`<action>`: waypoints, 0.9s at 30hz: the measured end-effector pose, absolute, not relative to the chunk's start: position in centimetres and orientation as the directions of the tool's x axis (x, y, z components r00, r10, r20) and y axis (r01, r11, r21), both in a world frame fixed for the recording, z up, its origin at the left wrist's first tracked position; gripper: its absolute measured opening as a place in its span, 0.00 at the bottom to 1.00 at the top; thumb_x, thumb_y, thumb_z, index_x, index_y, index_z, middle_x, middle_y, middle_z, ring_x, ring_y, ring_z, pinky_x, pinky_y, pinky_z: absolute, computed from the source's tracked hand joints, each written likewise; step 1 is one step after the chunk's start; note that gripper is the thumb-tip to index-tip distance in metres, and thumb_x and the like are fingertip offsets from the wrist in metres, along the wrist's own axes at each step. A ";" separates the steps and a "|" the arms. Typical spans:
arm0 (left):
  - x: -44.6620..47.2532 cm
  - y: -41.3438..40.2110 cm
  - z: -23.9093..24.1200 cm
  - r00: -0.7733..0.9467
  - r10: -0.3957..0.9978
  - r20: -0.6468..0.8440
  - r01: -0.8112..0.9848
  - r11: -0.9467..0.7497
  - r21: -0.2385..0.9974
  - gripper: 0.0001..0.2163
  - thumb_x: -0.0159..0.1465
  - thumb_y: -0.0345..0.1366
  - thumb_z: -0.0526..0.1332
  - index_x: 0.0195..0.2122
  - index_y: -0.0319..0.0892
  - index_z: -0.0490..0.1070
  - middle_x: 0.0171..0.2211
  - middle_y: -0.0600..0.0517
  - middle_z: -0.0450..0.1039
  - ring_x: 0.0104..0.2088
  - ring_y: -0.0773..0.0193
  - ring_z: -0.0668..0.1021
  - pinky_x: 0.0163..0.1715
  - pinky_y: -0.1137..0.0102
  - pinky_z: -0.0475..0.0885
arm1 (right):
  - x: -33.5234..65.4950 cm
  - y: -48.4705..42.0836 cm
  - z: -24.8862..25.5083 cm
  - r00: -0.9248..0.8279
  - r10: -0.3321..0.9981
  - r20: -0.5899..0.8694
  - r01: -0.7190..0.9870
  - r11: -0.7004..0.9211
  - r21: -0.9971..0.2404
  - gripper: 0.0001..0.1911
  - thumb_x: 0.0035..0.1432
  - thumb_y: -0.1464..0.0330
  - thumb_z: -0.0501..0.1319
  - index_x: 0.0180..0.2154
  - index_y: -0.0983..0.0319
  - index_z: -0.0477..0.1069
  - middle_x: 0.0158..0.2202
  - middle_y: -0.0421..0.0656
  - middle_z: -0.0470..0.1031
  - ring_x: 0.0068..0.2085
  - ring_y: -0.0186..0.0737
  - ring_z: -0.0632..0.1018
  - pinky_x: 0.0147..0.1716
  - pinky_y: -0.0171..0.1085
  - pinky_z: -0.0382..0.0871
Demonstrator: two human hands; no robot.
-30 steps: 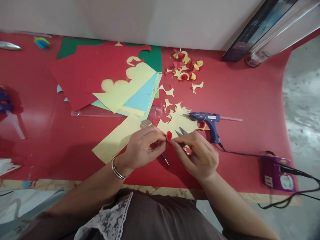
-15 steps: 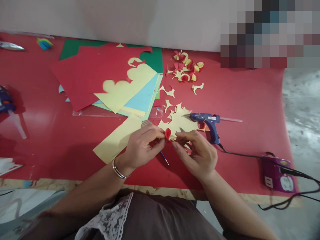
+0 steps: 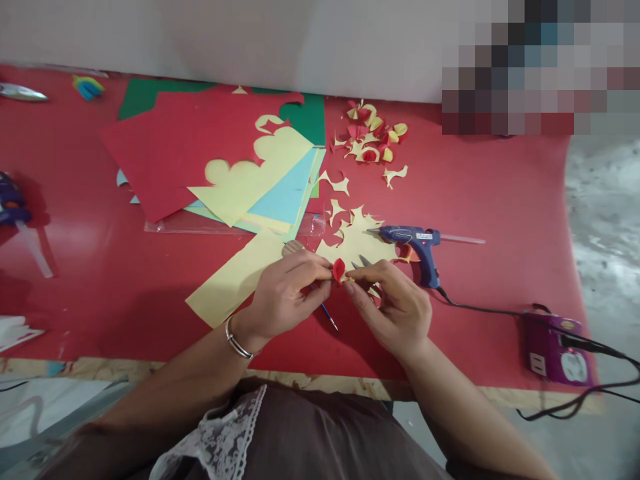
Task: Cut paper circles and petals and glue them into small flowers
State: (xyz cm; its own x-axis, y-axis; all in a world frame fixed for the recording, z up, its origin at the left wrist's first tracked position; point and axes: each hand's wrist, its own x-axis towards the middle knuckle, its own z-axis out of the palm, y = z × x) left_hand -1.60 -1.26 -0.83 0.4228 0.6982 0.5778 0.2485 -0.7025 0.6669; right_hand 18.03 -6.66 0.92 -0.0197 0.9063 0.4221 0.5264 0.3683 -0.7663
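Left hand (image 3: pixel 293 288): thumb and fingers pinched on a small folded red paper piece (image 3: pixel 339 269), held above the bench (image 3: pixel 500 187) between both hands. Right hand (image 3: pixel 393 303): thumb and forefinger close together at the piece's right side; contact cannot be told. Beyond the right hand: cut yellow sheet (image 3: pixel 367 241), then blue glue gun (image 3: pixel 426 253) lying on its side. Farther out: cluster of red and yellow folded pieces (image 3: pixel 375 125); purple power box (image 3: pixel 550 333) at far right.

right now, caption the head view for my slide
Two hands meet at a small red paper piece above a red table, near a blue glue gun and cut yellow paper.
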 end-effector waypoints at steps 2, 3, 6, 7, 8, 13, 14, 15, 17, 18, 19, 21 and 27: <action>-1.6 -1.3 -0.8 0.430 0.691 0.581 0.256 -0.710 0.656 0.06 0.70 0.24 0.66 0.40 0.43 0.75 0.38 0.49 0.84 0.38 0.64 0.86 0.39 0.70 0.82 | 18.0 -6.6 0.9 -0.024 0.898 0.439 0.523 0.385 -0.760 0.06 0.67 0.76 0.68 0.42 0.59 0.80 0.32 0.41 0.83 0.30 0.37 0.81 0.29 0.37 0.75; -1.6 -1.3 -0.8 0.431 0.689 0.582 0.258 -0.712 0.653 0.06 0.70 0.24 0.66 0.40 0.43 0.75 0.38 0.48 0.84 0.38 0.64 0.86 0.40 0.70 0.83 | 18.0 -6.6 0.9 -0.026 0.895 0.446 0.522 0.393 -0.757 0.06 0.67 0.76 0.68 0.42 0.59 0.80 0.32 0.41 0.83 0.30 0.37 0.81 0.29 0.37 0.75; -1.6 -1.3 -0.9 0.426 0.695 0.579 0.261 -0.707 0.657 0.06 0.70 0.24 0.66 0.39 0.43 0.74 0.38 0.48 0.84 0.38 0.63 0.86 0.40 0.70 0.82 | 18.0 -6.7 0.8 -0.032 0.898 0.440 0.530 0.388 -0.754 0.06 0.67 0.75 0.69 0.43 0.59 0.80 0.33 0.41 0.83 0.31 0.37 0.82 0.29 0.37 0.75; -1.5 -1.3 -1.0 0.418 0.702 0.577 0.261 -0.701 0.663 0.06 0.70 0.24 0.66 0.39 0.43 0.75 0.38 0.48 0.84 0.38 0.63 0.86 0.40 0.69 0.82 | 18.1 -6.7 0.8 -0.030 0.901 0.432 0.535 0.380 -0.755 0.06 0.67 0.74 0.69 0.43 0.58 0.80 0.33 0.41 0.83 0.31 0.37 0.82 0.29 0.37 0.76; -1.5 -1.3 -1.0 0.406 0.711 0.574 0.262 -0.692 0.672 0.06 0.70 0.24 0.66 0.40 0.43 0.75 0.38 0.48 0.84 0.38 0.63 0.86 0.40 0.69 0.82 | 18.2 -6.7 0.8 -0.025 0.905 0.424 0.539 0.369 -0.757 0.05 0.67 0.74 0.69 0.43 0.58 0.81 0.33 0.41 0.83 0.31 0.37 0.82 0.29 0.37 0.76; -1.7 -1.2 -1.1 0.349 0.773 0.530 0.243 -0.621 0.745 0.05 0.70 0.25 0.66 0.40 0.43 0.76 0.36 0.49 0.82 0.35 0.65 0.83 0.35 0.71 0.79 | 18.5 -6.9 0.5 0.025 0.914 0.404 0.531 0.330 -0.780 0.06 0.67 0.72 0.70 0.45 0.59 0.81 0.34 0.42 0.82 0.32 0.37 0.82 0.30 0.36 0.77; -1.7 -1.2 -1.2 0.333 0.790 0.514 0.232 -0.597 0.768 0.05 0.70 0.25 0.66 0.39 0.42 0.76 0.35 0.49 0.82 0.35 0.65 0.82 0.34 0.72 0.78 | 18.5 -6.9 0.4 0.032 0.915 0.403 0.532 0.326 -0.782 0.06 0.67 0.72 0.70 0.45 0.59 0.81 0.34 0.42 0.82 0.32 0.37 0.82 0.30 0.36 0.78; -1.8 -1.2 -1.2 0.315 0.810 0.495 0.217 -0.569 0.793 0.05 0.70 0.25 0.66 0.39 0.42 0.76 0.36 0.49 0.81 0.34 0.66 0.82 0.33 0.72 0.78 | 18.5 -7.0 0.4 0.043 0.914 0.404 0.535 0.321 -0.782 0.06 0.67 0.72 0.69 0.46 0.59 0.81 0.34 0.42 0.83 0.32 0.37 0.82 0.31 0.36 0.78; -2.0 -1.2 -1.3 0.287 0.846 0.450 0.178 -0.509 0.843 0.04 0.70 0.27 0.67 0.39 0.42 0.77 0.36 0.48 0.81 0.34 0.65 0.82 0.33 0.72 0.77 | 18.6 -7.0 0.3 0.076 0.913 0.402 0.552 0.297 -0.779 0.06 0.68 0.72 0.68 0.46 0.59 0.81 0.36 0.42 0.83 0.32 0.37 0.82 0.32 0.37 0.79; -2.0 -1.2 -1.3 0.283 0.858 0.429 0.153 -0.482 0.863 0.03 0.69 0.27 0.68 0.39 0.42 0.77 0.36 0.48 0.81 0.34 0.65 0.82 0.33 0.72 0.77 | 18.6 -7.0 0.2 0.091 0.912 0.400 0.562 0.284 -0.777 0.07 0.69 0.72 0.68 0.47 0.58 0.81 0.38 0.43 0.83 0.32 0.37 0.82 0.33 0.37 0.80; -2.1 -1.2 -1.3 0.284 0.866 0.411 0.127 -0.458 0.880 0.03 0.69 0.27 0.68 0.39 0.42 0.77 0.36 0.48 0.81 0.35 0.65 0.82 0.33 0.72 0.78 | 18.6 -7.0 0.1 0.098 0.913 0.397 0.567 0.276 -0.776 0.08 0.69 0.72 0.67 0.49 0.58 0.81 0.41 0.44 0.84 0.33 0.37 0.82 0.34 0.38 0.81; -2.1 -1.2 -1.4 0.295 0.873 0.388 0.070 -0.424 0.903 0.04 0.68 0.27 0.69 0.39 0.42 0.77 0.36 0.48 0.81 0.35 0.65 0.81 0.34 0.71 0.77 | 18.6 -6.9 -0.2 0.072 0.923 0.379 0.556 0.278 -0.783 0.12 0.70 0.72 0.66 0.54 0.58 0.80 0.51 0.48 0.83 0.36 0.37 0.83 0.36 0.39 0.83; -2.1 -1.4 -1.4 0.280 0.922 0.266 -0.108 -0.245 0.963 0.02 0.70 0.31 0.69 0.39 0.43 0.80 0.36 0.49 0.80 0.34 0.66 0.80 0.34 0.70 0.75 | 18.6 -6.5 -1.0 -0.118 0.933 0.341 0.567 0.345 -0.748 0.14 0.72 0.73 0.64 0.56 0.59 0.77 0.47 0.48 0.84 0.39 0.40 0.85 0.41 0.40 0.83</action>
State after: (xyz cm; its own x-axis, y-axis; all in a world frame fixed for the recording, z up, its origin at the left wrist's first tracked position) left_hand -2.15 -1.37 -1.37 0.2801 0.9223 0.2662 -0.1082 -0.2452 0.9634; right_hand 18.57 -6.46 -1.00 -0.1182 0.9326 0.3411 0.5671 0.3454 -0.7478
